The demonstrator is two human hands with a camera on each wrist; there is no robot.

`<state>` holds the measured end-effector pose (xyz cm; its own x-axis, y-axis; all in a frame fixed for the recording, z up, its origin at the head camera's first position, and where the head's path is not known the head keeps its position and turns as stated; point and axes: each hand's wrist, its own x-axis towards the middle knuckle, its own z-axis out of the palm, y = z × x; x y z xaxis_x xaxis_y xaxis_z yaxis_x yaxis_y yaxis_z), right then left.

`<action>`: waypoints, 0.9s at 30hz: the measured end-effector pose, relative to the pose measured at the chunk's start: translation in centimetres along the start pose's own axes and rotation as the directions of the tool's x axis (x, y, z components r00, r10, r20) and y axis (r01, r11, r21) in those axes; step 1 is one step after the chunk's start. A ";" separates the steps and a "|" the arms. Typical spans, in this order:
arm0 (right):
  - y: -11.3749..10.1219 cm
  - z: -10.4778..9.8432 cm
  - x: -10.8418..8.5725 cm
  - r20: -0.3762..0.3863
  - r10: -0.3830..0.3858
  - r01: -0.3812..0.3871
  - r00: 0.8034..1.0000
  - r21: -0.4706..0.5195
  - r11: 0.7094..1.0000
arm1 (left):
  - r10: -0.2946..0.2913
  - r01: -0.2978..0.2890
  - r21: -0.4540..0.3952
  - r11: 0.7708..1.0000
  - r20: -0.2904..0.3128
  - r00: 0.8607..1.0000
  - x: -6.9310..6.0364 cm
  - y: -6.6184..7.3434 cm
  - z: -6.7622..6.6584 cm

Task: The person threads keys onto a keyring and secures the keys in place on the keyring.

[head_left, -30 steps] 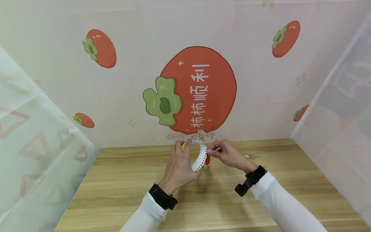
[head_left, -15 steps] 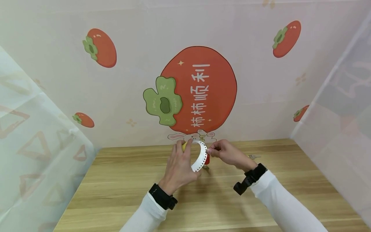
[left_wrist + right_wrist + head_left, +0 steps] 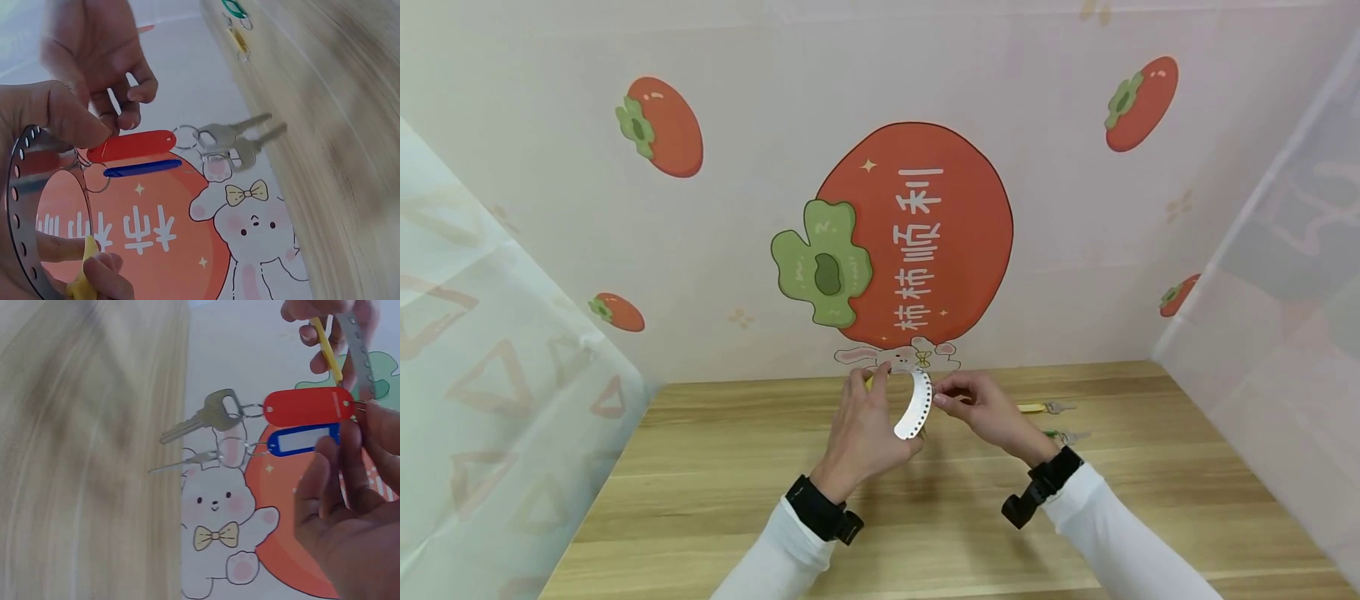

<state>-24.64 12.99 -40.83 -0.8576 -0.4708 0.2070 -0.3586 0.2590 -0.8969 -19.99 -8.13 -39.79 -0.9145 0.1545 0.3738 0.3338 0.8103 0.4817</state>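
My left hand [image 3: 867, 425] grips a curved metal plate [image 3: 914, 408] with a row of holes along its outer edge. Its fingers also hold a yellow strip [image 3: 84, 275], whose kind I cannot tell. Thumb and index finger of my right hand [image 3: 988, 410] pinch the small wire ring at the plate's edge, at the end of a red key tag [image 3: 306, 406]. Close beside it hangs a blue key tag [image 3: 303, 440]. Each tag bears a key on a ring; the red tag's key [image 3: 206, 419] points away from my hands. In the head view both tags are hidden.
A yellow key tag [image 3: 1032, 408] with its key lies on the wooden table [image 3: 715, 483], right of my right hand. Nearer me is a green key tag [image 3: 1051, 433] with a key. A printed backdrop [image 3: 745, 167] rises behind the table.
The plate has turned and come slightly lower. My right hand has moved down a little, uncovering more of the yellow tag and the green one. The red tag has gone from the head view.
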 end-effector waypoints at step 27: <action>0.0 -0.5 -0.3 0.157 0.057 -0.086 0.986 0.185 0.979 | 0.105 -0.104 -0.028 0.994 0.019 0.994 0.0 -0.2 -0.1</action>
<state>-24.60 13.53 -40.72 -0.8080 -0.5820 0.0918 -0.2094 0.1379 -0.9681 -19.99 -8.33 -39.81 -0.8788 0.2494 0.4069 0.4336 0.7736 0.4621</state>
